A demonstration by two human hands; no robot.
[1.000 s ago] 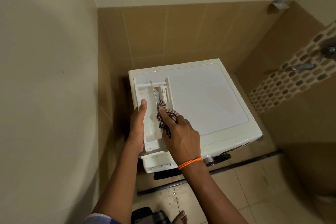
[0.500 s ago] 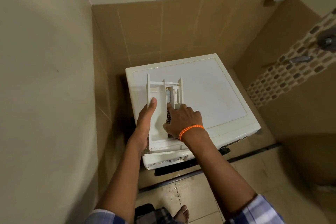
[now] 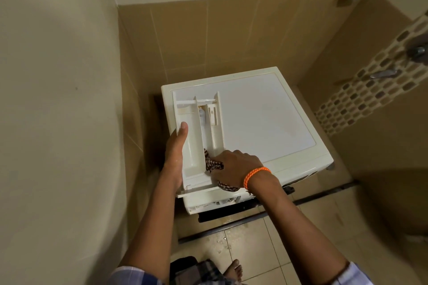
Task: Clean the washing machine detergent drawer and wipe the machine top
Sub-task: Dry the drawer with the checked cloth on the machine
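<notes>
Left hand [image 3: 176, 157] grips drawer [image 3: 196, 143]; right hand [image 3: 234, 166] presses cloth [image 3: 214, 165], seemingly inside.

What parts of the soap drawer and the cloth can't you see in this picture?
Head view only:
- Near end of the drawer's middle slot: covered by the right hand and cloth.
- Most of the cloth: bunched under that hand.
- Drawer's left outer side: behind the left hand.
- Any dirt inside: too small and dim.
- Washing machine front: out of sight below its top.
</notes>
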